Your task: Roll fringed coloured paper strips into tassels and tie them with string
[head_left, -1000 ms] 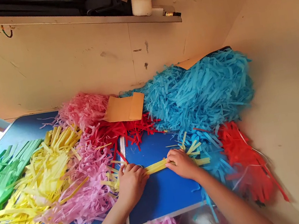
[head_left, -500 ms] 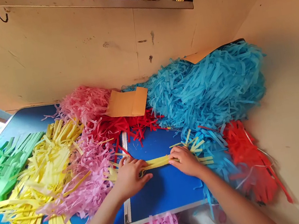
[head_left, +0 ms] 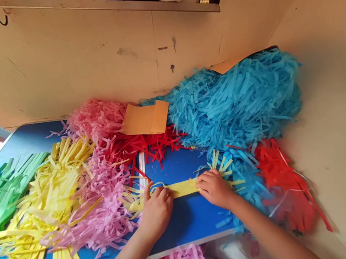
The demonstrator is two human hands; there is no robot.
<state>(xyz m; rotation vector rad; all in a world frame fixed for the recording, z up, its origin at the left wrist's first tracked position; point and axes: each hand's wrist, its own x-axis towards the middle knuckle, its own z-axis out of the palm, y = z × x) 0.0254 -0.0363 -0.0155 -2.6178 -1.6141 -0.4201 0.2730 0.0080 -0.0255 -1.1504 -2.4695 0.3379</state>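
A yellow paper strip (head_left: 184,188) with fringed ends lies across the blue table (head_left: 190,218). Its left part is under my left hand (head_left: 158,208), whose fingers are bent over the paper. My right hand (head_left: 214,187) grips the strip farther right, fingers closed on it. Between the hands the middle band is flat and unfringed. Yellow fringe sticks out beyond both hands, beside pink shredded paper (head_left: 105,201) on the left and blue shredded paper (head_left: 235,106) on the right. My fingertips are partly hidden by the hands.
Green fringed paper (head_left: 3,200) and yellow fringed paper (head_left: 54,187) cover the table's left side. Orange folded paper (head_left: 145,118) rests over red shreds (head_left: 152,146) near the wall. Another red bundle (head_left: 286,181) is at the right. A shelf (head_left: 107,7) hangs above.
My left hand has turned and its fingers have come down over the paper. The strip between my hands now shows wider and flatter. The view has shifted slightly.
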